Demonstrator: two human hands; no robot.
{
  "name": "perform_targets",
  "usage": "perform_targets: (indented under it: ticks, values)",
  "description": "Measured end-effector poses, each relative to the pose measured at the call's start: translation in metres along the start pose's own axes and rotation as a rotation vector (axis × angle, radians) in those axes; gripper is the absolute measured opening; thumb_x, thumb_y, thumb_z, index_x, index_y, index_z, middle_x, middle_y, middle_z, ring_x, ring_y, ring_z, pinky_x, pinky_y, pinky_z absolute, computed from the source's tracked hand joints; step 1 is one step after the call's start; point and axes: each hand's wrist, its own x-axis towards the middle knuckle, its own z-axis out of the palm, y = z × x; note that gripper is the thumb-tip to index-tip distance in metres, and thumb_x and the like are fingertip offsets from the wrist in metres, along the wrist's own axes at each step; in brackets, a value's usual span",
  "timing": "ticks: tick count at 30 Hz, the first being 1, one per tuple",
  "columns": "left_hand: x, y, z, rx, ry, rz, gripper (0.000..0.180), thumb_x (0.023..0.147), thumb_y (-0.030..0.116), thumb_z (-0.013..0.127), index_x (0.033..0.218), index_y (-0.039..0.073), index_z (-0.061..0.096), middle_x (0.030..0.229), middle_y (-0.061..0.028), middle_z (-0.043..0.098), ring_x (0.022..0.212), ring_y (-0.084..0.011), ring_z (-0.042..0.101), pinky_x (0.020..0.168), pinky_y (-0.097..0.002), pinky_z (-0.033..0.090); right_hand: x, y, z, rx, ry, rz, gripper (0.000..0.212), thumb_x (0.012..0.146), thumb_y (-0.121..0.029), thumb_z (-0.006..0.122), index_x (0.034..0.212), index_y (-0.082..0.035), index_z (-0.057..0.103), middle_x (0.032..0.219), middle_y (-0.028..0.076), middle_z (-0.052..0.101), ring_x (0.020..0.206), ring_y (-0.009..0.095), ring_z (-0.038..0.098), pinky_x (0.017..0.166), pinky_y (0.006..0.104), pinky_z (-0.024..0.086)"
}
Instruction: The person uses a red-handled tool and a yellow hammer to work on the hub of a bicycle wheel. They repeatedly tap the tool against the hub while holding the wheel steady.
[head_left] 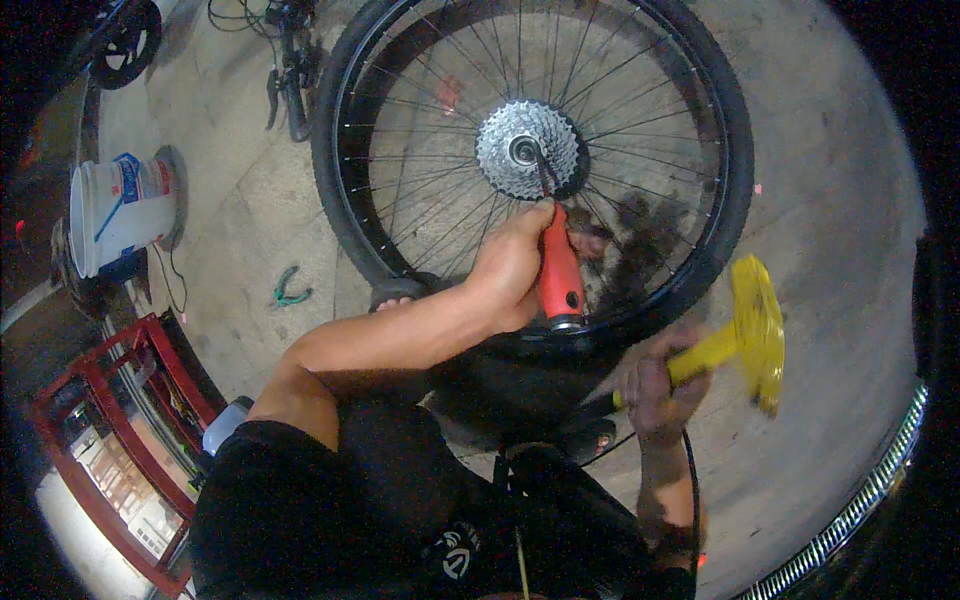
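A bicycle wheel point(735, 165) with a knobby black tyre lies before me, its silver cassette point(500, 150) facing up. My left hand point(510, 262) is closed round the red handle of a screwdriver point(563, 270). The dark shaft of that tool points at the centre of the cassette; whether its tip touches the lockring I cannot tell. My right hand point(655, 385) grips a yellow hammer point(757, 330) by its handle, off the wheel's near right side. The hammer head is apart from the screwdriver and slightly blurred.
A white bucket point(120, 220) stands at the left. Green-handled pliers point(290, 290) lie on the concrete floor point(235, 240) left of the wheel. At the far left are handlebar parts point(293, 90) with cables. Nearer, a red metal frame point(115, 450) stands at my left.
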Motion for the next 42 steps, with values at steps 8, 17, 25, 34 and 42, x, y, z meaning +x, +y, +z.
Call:
perform_targets:
  ticks: [8, 17, 25, 34, 42]
  values:
    - [0.003, -0.002, -0.002, -0.033, -0.049, 0.033, 0.032, 0.102, 0.036, 0.04, 0.108, 0.008, 0.055, 0.089, -0.0086, 0.066, 0.073, -0.0204, 0.062, 0.065, -0.0332, 0.053, 0.028, 0.051, 0.058, 0.713, -0.058, -0.06, 0.043, 0.096, -0.033, 0.056, 0.128, -0.007, 0.044, 0.07, 0.016, 0.051, 0.043, 0.026, 0.049, 0.038, 0.0358, 0.045]
    - [-0.001, 0.005, -0.008, 0.046, -0.02, 0.055, 0.027, 0.102, 0.034, 0.045, 0.111, 0.009, 0.053, 0.087, -0.0068, 0.063, 0.072, -0.0199, 0.061, 0.061, -0.0357, 0.055, 0.116, -0.084, -0.028, -0.371, 0.156, -0.416, 0.039, 0.09, -0.029, 0.069, 0.117, -0.006, 0.054, 0.078, 0.001, 0.057, 0.053, 0.009, 0.047, 0.045, 0.0217, 0.036]
    - [0.005, 0.006, -0.001, 0.066, -0.053, -0.015, 0.026, 0.101, 0.033, 0.047, 0.111, 0.01, 0.055, 0.09, -0.0069, 0.062, 0.074, -0.0214, 0.062, 0.064, -0.0384, 0.055, 0.03, -0.25, -0.131, -0.843, 0.481, -0.253, 0.028, 0.099, -0.026, 0.06, 0.118, -0.007, 0.052, 0.077, -0.002, 0.051, 0.057, 0.004, 0.044, 0.048, 0.0211, 0.036]
    - [-0.004, 0.035, -0.019, 0.23, -0.032, -0.046, 0.023, 0.1, 0.03, 0.05, 0.108, 0.01, 0.057, 0.087, -0.0041, 0.062, 0.069, -0.017, 0.06, 0.06, -0.032, 0.052, -0.322, -0.118, -0.15, -0.429, 0.789, 0.479, 0.055, 0.094, -0.01, 0.06, 0.145, -0.004, 0.039, 0.12, 0.011, 0.053, 0.108, 0.021, 0.049, 0.09, 0.0338, 0.042]
    - [-0.011, 0.039, -0.039, 0.153, -0.088, -0.075, 0.022, 0.1, 0.029, 0.053, 0.109, 0.009, 0.055, 0.088, -0.0042, 0.061, 0.069, -0.016, 0.062, 0.062, -0.0314, 0.056, -0.22, -0.186, -0.014, 0.149, 0.431, 0.148, 0.052, 0.093, -0.012, 0.062, 0.141, -0.015, 0.044, 0.088, 0.003, 0.055, 0.065, 0.015, 0.054, 0.057, 0.0289, 0.047]
